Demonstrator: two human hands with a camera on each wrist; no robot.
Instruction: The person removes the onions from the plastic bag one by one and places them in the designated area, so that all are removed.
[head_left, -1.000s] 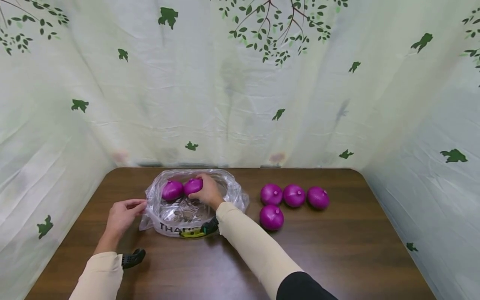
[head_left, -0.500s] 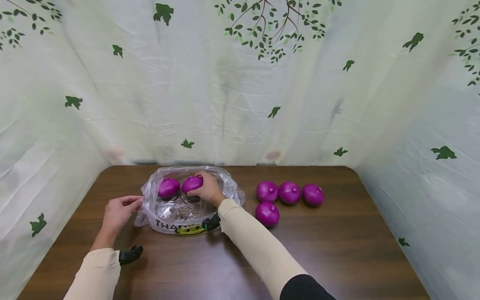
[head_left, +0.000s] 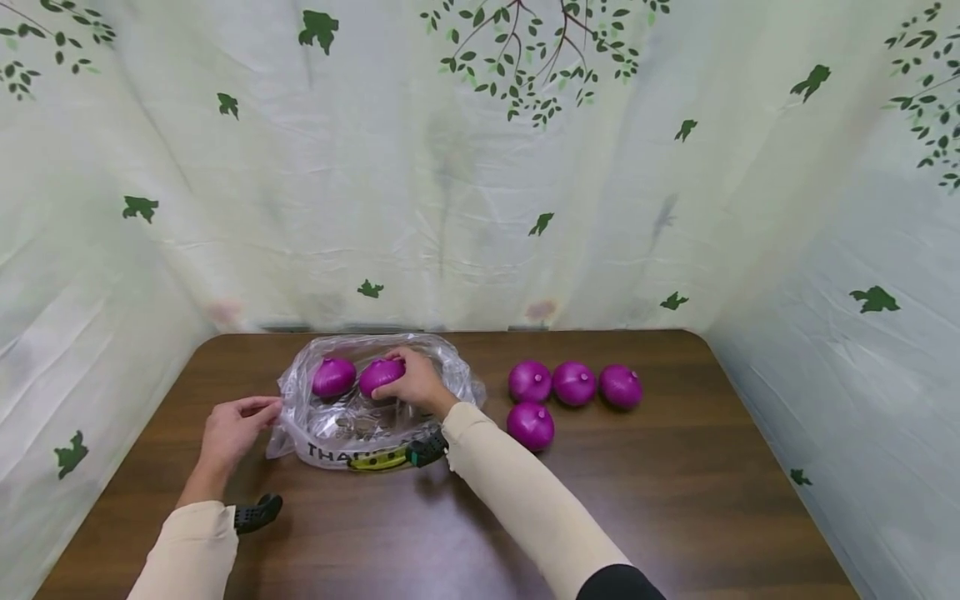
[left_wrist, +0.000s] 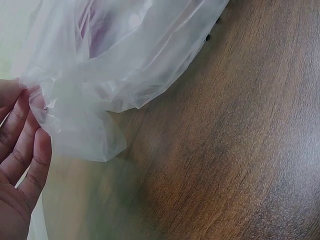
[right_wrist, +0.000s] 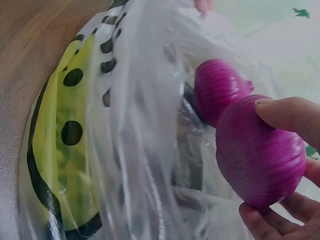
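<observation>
A clear plastic bag (head_left: 306, 417) with dark lettering and a yellow print lies spread open on the table. Its left edge is pinched between the thumb and fingers of my left hand (head_left: 232, 429), as the left wrist view shows too, where the film (left_wrist: 85, 120) bunches at the fingertips. Inside the bag, on the left, sits one purple onion (head_left: 333, 377). Beside it my right hand (head_left: 417, 383) grips a second purple onion (right_wrist: 260, 150), thumb on one side and fingers on the other. Whether that onion touches the bag's bottom, I cannot tell.
Several more purple onions (head_left: 574, 384) sit on the brown wooden table (head_left: 675, 500) to the right of the bag. Three stand in a row, with another onion (head_left: 530, 426) in front. A pale curtain (head_left: 480, 208) with leaf prints hangs behind the table.
The onion in my right hand has shifted slightly away from the other onion in the bag, opening a gap between them. My left hand keeps its pinch on the bag. The head view has drifted slightly.
</observation>
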